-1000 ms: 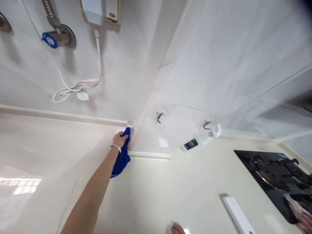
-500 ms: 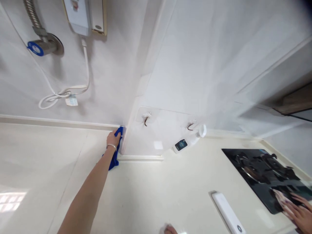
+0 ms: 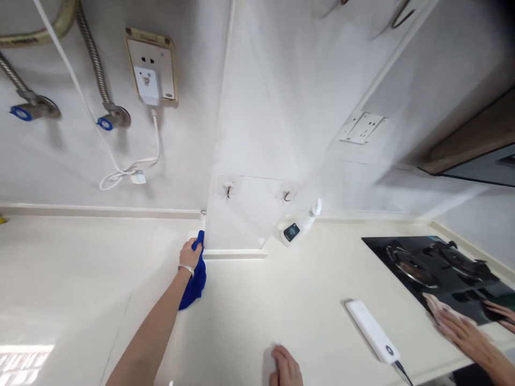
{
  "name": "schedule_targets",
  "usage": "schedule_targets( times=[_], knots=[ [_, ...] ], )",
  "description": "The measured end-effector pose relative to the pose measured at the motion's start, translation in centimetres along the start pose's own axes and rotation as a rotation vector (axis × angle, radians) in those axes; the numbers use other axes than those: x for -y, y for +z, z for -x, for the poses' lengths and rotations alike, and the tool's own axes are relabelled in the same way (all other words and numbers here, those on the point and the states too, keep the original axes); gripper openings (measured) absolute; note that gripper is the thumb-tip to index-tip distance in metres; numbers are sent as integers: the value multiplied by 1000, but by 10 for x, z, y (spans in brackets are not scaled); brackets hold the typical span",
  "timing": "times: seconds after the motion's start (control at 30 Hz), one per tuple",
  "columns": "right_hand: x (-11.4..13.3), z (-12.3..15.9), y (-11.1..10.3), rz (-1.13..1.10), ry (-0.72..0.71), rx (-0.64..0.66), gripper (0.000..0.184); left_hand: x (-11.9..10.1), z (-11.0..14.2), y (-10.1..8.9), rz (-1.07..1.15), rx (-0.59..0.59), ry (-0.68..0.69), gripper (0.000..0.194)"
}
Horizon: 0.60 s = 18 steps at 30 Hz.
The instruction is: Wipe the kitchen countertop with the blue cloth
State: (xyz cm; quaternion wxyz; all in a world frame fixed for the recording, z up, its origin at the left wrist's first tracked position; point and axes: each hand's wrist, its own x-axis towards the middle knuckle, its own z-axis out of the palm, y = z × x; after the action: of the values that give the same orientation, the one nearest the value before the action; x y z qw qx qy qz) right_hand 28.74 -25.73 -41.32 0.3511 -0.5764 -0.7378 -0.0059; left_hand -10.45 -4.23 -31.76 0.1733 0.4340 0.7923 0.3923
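Head view, your left hand [image 3: 190, 254] was closed around a bunched blue cloth [image 3: 198, 284], pressed onto the pale counter [image 3: 249, 300] beside the jutting wall [image 3: 257, 134], your right hand [image 3: 287, 369] partly cut off, fingers loosely bent, contents impossible to tell.

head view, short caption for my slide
Left hand holds a blue cloth beside the wall, a white bottle standing on the counter.

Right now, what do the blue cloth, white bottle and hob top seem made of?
Blue cloth: probably matte textile, as it drapes limply from the left hand.
White bottle: likely smooth plastic, judging by its opaque, moulded-looking body.
Hob top: perhaps glossy black glass or enamel, given its flat, shiny sheet.
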Motion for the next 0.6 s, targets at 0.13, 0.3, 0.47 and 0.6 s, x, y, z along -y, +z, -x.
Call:
schedule_targets(
  times=[0.13, 0.3, 0.47, 0.6],
  knots=[
    [-1, -1, -4, -14, -7, -4, 38, 1, 26, -2, -22, -7, -5, 30],
    [8, -4, -9, -87, -28, -36, 34, -1, 66, 2, -75, 66, 53, 32],
    [14, -6, -16, -95, -43, -10, 37, -13, 100, 15, -130, 192, 179, 33],
    [17, -3, -14, -85, -28, -9, 37, -16, 111, 10, -94, 156, 220, 34]
  ],
)
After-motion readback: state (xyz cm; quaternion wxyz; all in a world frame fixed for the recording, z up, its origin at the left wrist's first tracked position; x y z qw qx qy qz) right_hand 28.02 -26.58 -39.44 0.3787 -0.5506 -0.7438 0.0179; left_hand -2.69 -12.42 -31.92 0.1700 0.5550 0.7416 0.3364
